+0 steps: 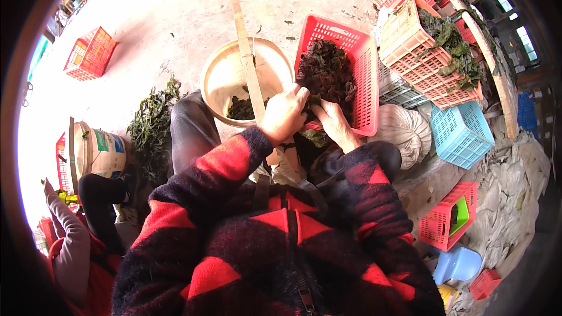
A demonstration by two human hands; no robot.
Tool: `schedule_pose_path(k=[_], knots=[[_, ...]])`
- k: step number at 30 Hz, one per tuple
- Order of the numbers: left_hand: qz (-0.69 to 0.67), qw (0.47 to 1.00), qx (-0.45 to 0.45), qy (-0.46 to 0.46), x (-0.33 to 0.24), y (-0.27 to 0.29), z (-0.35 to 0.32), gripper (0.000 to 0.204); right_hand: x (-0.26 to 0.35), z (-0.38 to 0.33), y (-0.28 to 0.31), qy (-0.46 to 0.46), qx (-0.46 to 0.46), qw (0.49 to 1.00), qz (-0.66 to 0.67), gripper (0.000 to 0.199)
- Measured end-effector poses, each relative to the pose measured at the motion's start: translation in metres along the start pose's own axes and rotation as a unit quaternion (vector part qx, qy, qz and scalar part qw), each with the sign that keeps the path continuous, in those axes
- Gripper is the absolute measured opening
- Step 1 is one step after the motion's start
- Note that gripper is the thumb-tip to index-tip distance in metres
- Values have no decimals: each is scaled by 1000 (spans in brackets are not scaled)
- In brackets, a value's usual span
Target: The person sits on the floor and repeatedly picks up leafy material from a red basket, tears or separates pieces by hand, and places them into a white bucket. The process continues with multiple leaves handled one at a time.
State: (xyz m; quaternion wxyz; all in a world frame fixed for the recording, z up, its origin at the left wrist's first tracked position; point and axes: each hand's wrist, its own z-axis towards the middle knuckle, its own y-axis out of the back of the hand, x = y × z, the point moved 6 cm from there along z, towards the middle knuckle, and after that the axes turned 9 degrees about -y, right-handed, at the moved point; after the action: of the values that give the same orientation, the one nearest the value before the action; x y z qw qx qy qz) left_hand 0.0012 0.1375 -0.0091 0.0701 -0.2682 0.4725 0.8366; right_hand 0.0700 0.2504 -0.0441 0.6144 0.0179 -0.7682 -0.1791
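Observation:
Both of my hands meet in front of my lap, between a white bucket (pixel 225 76) and a red plastic basket (pixel 367 90). My left hand (pixel 284 116) is closed, with its fingertips on a dark green piece of seaweed (pixel 314 100). My right hand (pixel 337 126) pinches the same seaweed from the right side. More of the leaf hangs below the fingers. Dark brown seaweed (pixel 326 73) heaps up in the red basket. A little green seaweed (pixel 240 108) lies at the bucket's bottom. Across the bucket's mouth runs a wooden slat (pixel 243 32).
Left of my knee is a seaweed pile (pixel 153 123) on the floor. Another person's arm (pixel 73 237) and a second bucket (pixel 102 151) are at the left. Stacked crates (pixel 418 58), a white sack (pixel 404 131) and a blue crate (pixel 462 134) line the right.

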Motion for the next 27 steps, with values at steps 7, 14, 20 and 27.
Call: schedule_pose_path(k=[7, 14, 20, 27], knots=[[-75, 991, -8, -108, -3, 6, -20, 42, 0, -1, -9, -114, 237, 963, 50, 28], [-93, 995, -5, 44, 21, -18, -39, 18, 3, -14, -15, -13, -18, 997, -73, 21], [-91, 994, -2, 61, 19, -24, -44, 20, 9, -25, -28, 16, -77, 984, -162, 19], [-107, 993, 32, 45, 30, -18, -41, 22, -22, -22, -47, -150, 92, 895, 409, 14]])
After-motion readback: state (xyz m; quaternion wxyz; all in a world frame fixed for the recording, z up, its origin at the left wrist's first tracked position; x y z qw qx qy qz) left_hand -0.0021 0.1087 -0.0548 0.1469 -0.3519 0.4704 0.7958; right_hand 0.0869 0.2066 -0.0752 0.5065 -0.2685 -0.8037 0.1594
